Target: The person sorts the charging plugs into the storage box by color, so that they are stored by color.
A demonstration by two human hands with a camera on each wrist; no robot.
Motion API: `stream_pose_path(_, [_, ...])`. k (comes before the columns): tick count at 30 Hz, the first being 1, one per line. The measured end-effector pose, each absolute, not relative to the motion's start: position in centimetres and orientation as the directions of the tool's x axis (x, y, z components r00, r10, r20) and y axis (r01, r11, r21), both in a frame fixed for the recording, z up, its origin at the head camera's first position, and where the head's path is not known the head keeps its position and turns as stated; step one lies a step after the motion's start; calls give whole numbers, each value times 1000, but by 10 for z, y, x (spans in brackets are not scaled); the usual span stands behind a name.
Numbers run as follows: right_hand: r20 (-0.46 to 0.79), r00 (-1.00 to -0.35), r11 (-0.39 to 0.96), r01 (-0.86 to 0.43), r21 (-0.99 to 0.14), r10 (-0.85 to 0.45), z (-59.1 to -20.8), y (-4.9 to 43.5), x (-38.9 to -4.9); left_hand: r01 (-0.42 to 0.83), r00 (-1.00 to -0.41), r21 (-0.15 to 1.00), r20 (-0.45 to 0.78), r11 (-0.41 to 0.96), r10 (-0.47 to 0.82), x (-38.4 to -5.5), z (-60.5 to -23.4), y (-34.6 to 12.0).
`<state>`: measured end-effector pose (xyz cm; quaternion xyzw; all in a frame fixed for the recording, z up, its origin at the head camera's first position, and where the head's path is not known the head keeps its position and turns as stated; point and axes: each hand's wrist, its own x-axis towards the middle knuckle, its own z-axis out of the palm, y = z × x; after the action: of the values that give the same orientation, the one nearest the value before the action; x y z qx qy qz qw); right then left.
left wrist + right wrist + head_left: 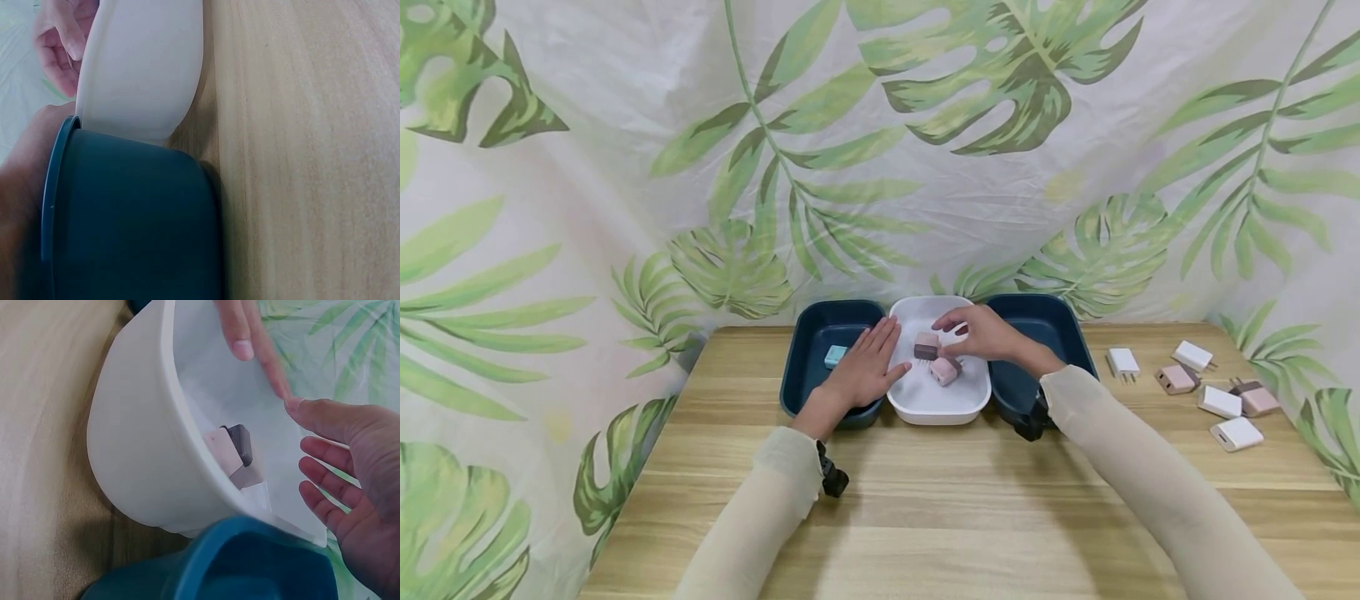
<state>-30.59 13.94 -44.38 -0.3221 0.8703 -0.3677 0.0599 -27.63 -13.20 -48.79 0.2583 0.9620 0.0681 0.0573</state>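
Note:
Flat and with fingers extended, my left hand (861, 371) lies over the adjoining rims of the left dark blue tray (801, 367) and the white tray (940, 414). Two pink-and-brown plug chargers sit in the white tray: one charger (927, 344) farther back, another charger (945, 372) nearer. Over that tray's right side is my right hand (988, 333), thumb and fingers apart beside the chargers, gripping nothing. In the right wrist view, the chargers (225, 450) show partly behind the white rim, with the right hand (369, 469) beyond them.
A teal charger (835, 357) lies in the left blue tray. The right dark blue tray (1056, 321) stands under my right forearm. On the wooden table (925, 517), several white and pink chargers, including a white charger (1123, 364), lie at the right. A leaf-patterned cloth (820, 167) hangs behind.

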Motion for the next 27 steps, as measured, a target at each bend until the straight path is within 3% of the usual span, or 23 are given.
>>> stream_pose_path(15, [128,-769,507,-526,-683,-626,-431,155,-286,498,-857,168,-53,851,512,-275,-488,-133])
stream_pose_path(27, [155,-786,561,-549,-619,-598,-421,181,-275,503,-854,158,-57,850,516,-275,-488,-133])
